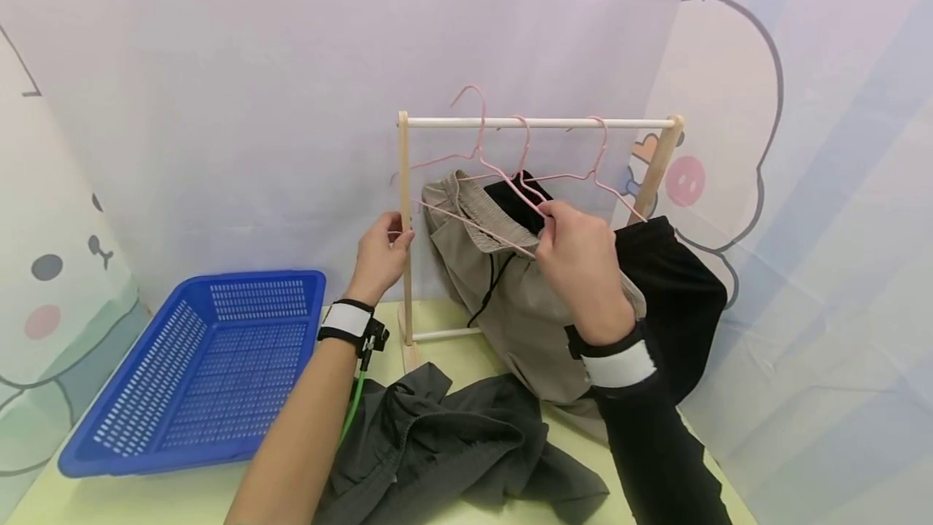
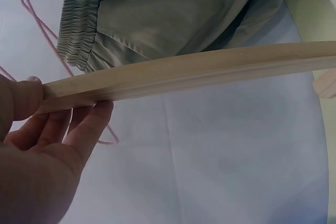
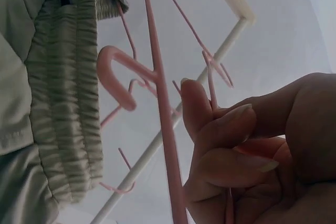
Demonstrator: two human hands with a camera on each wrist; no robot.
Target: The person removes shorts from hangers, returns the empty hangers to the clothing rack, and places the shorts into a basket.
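My left hand (image 1: pixel 381 258) holds the left wooden post (image 1: pixel 406 282) of a small clothes rack. In the left wrist view, the thumb lies on one side of the post (image 2: pixel 210 69) and the fingers on the other. My right hand (image 1: pixel 579 266) pinches the right shoulder of a pink wire hanger (image 1: pixel 497 172), whose hook stands above the white rail (image 1: pixel 561 123). Just behind and below that hanger hang beige pants (image 1: pixel 510 306) with an elastic waistband and black drawstring. In the right wrist view, the waistband (image 3: pixel 68 93) is beside the hanger's lower bar (image 3: pixel 164 98).
Black pants (image 1: pixel 678 298) hang at the rack's right on another pink hanger (image 1: pixel 599 156). A crumpled dark grey garment (image 1: pixel 466 436) lies on the pale yellow table (image 1: pixel 576 452) in front. A blue plastic basket (image 1: pixel 248 339) is at left. Printed cloth encloses the area.
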